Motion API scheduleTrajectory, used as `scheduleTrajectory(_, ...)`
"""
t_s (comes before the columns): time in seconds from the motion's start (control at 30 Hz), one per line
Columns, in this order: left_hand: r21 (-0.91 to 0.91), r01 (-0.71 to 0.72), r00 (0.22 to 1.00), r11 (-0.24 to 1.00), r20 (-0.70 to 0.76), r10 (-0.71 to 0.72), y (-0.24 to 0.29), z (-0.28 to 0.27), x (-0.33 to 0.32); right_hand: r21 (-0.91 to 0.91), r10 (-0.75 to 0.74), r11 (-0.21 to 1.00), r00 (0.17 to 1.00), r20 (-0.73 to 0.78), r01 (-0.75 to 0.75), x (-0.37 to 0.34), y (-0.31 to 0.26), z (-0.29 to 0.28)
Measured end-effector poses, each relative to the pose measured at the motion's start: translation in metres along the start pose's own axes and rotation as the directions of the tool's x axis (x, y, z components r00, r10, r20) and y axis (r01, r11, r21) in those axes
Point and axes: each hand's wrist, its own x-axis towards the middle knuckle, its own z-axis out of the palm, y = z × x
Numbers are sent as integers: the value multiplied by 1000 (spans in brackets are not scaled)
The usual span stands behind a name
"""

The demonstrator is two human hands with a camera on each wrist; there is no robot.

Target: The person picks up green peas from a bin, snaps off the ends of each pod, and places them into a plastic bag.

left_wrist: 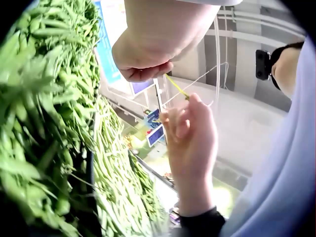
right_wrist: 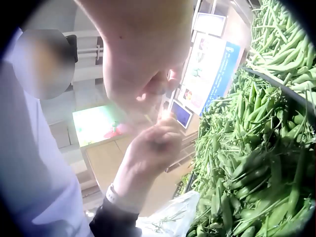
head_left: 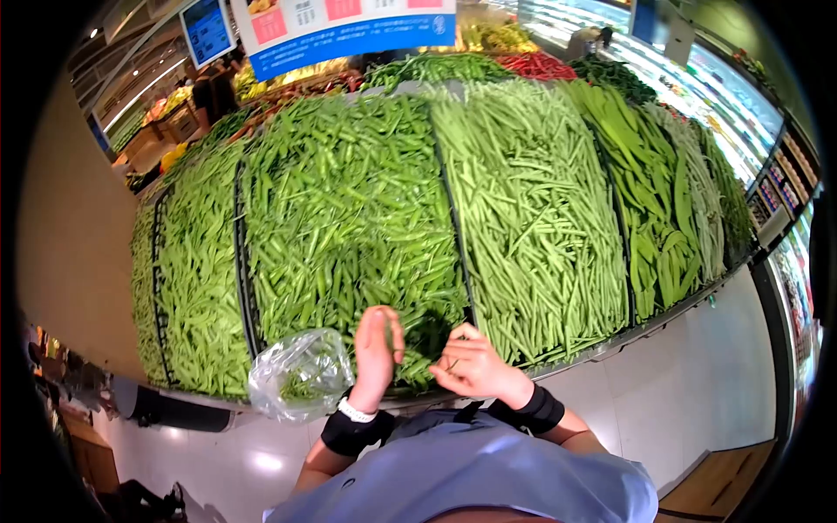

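Observation:
In the head view, my left hand is raised above the front edge of the pea-pod bin, fingers bent loosely, nothing visible in its grasp. A short gap to its right, my right hand has its fingers curled in and pinches a thin yellow-green stem. In the left wrist view this stem points from the right fingertips toward the left hand's bent fingers and overlaps them. A clear plastic bag with some green pods inside sits beside my left wrist. Green pea pods are heaped just beyond both hands.
Long green beans fill the bin to the right, with broad flat pods past them. Another heap of green pods lies left. Black dividers separate the bins. A blue-and-white sign hangs at the back.

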Motion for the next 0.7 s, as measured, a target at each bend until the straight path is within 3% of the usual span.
scheduleTrajectory(0.13,-116,-88,994,989,-75,80,0,-29,15,92,46,994,998,52,-51,6,-7,3)
scheduleTrajectory(0.23,-391,-4,980,920,-184,-74,14,-54,20,165,81,982,995,51,-88,13,-13,3)
scheduleTrajectory(0.27,-584,32,958,811,-215,-192,21,-63,19,190,92,977,995,46,-99,15,-15,3)
scheduleTrajectory(0.37,-815,75,932,574,-147,-331,28,-107,21,278,204,941,979,-3,-195,13,-19,4)
scheduleTrajectory(0.4,-841,68,958,537,-95,-269,33,-118,15,301,235,930,971,-44,-211,14,-20,6)
scheduleTrajectory(0.47,-917,120,976,382,38,-214,44,-137,7,261,357,899,933,28,-352,17,-24,13)
scheduleTrajectory(0.5,-952,159,958,261,85,-274,51,-145,4,113,370,920,926,72,-376,20,-24,16)
scheduleTrajectory(0.57,-946,274,960,173,257,-114,50,-163,3,-99,470,883,866,170,-459,18,-18,40)
scheduleTrajectory(0.6,-950,272,960,152,256,-115,56,-163,3,-176,543,839,811,218,-515,15,-12,54)
scheduleTrajectory(0.63,-928,368,930,60,367,-30,43,-176,6,-175,488,872,831,266,-456,23,-10,61)
scheduleTrajectory(0.67,-953,280,950,114,257,-179,55,-174,-3,-166,431,902,848,309,-398,32,-13,70)
scheduleTrajectory(0.7,-958,276,936,82,248,-250,60,-176,-5,-127,439,898,844,307,-421,41,-20,82)
